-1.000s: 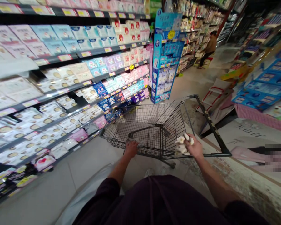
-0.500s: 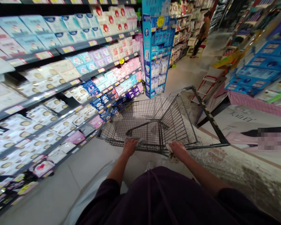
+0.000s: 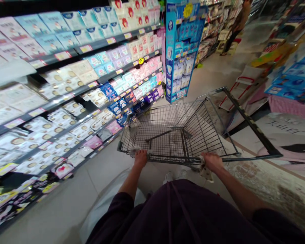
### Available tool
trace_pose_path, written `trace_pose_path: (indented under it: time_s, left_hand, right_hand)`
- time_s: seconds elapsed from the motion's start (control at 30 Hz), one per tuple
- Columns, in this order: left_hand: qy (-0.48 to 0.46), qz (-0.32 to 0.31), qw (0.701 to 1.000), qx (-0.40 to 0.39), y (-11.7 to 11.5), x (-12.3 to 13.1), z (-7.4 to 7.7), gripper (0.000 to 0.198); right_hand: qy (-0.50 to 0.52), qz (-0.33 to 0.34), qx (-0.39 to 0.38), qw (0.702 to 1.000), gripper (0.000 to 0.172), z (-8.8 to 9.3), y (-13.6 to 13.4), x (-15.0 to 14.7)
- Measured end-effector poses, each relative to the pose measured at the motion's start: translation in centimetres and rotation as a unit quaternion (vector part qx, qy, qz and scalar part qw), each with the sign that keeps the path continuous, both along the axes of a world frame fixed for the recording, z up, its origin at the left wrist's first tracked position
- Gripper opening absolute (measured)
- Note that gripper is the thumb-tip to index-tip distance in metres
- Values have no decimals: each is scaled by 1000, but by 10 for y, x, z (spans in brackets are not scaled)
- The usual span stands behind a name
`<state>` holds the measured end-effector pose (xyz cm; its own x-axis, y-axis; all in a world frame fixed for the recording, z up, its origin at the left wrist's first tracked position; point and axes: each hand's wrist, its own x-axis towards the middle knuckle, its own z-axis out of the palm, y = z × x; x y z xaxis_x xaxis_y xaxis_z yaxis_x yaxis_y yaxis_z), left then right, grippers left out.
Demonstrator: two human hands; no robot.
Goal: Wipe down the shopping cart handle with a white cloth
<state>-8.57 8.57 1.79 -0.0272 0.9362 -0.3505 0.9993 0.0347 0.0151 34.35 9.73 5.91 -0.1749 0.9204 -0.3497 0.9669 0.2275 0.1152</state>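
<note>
A wire shopping cart (image 3: 165,144) stands sideways before me, and its basket looks bare apart from a folded wire frame. On its near rim, toward the narrow left end, my left hand (image 3: 141,158) is closed on a thin greyish cloth (image 3: 135,152) pressed to the wire. Farther right along the same rim, my right hand (image 3: 212,161) is closed around a dirty beige cloth (image 3: 206,173), part of which hangs below the rim. The cart's dark push handle (image 3: 254,122) runs along the right side, apart from both hands.
Shelves of packaged goods (image 3: 73,95) line the left side. A blue display stand (image 3: 179,54) rises beyond the cart. At right are a red-framed folding item (image 3: 236,88) and stacked blue packs (image 3: 295,81). A person (image 3: 235,27) is farther down the aisle.
My left hand has slid along the rim toward the cart's left end, and my hands are farther apart. The cart and surroundings appear shifted rightward in view.
</note>
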Motion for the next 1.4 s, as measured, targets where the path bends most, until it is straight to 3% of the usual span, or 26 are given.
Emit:
trace_pose_path:
  time_s: [0.1,0.27,0.37,0.43,0.53,0.63,0.73,0.77,0.87,1.0,1.17,1.27,1.4]
  left_hand:
    - [-5,-17,1000,13,-4,31,0,31]
    - [-24,-65,997,46,-16,86,-6,35]
    - [-61,-101,991,67,-24,102,-12,36]
    - [-74,-96,990,65,-27,99,-13,38]
    - [-69,-93,992,51,-24,69,-12,43]
    - [-40,-91,995,33,-18,12,-9,51]
    - [50,2,999,-12,-13,-54,-11,55]
    - [69,2,997,-19,-11,-72,-13,56]
    - [102,-16,994,-24,-2,-98,-21,53]
    - [117,30,992,-32,6,-83,-32,45]
    - [70,-30,996,51,-5,-40,-50,49]
    - [19,-82,989,121,-18,3,-62,50]
    - [-60,-121,974,180,-28,79,-78,58]
  right_hand:
    - [30,5,-14,999,32,3,1,-38]
    - [134,123,-22,983,33,-12,-6,-144]
    - [161,158,-29,974,31,-21,-3,-168]
    - [167,171,-36,970,31,-23,-1,-154]
    - [155,160,-31,974,35,-20,-4,-99]
    - [110,106,-7,988,39,-8,-15,-18]
    - [60,39,23,997,39,9,-31,70]
    - [41,37,43,998,38,14,-37,96]
    - [-5,40,124,991,35,25,-57,146]
    - [-55,21,136,989,28,27,-66,145]
    - [-56,-11,86,995,31,27,-53,120]
    - [-49,-36,68,996,33,27,-40,120]
    - [-46,-44,73,995,32,25,-14,121]
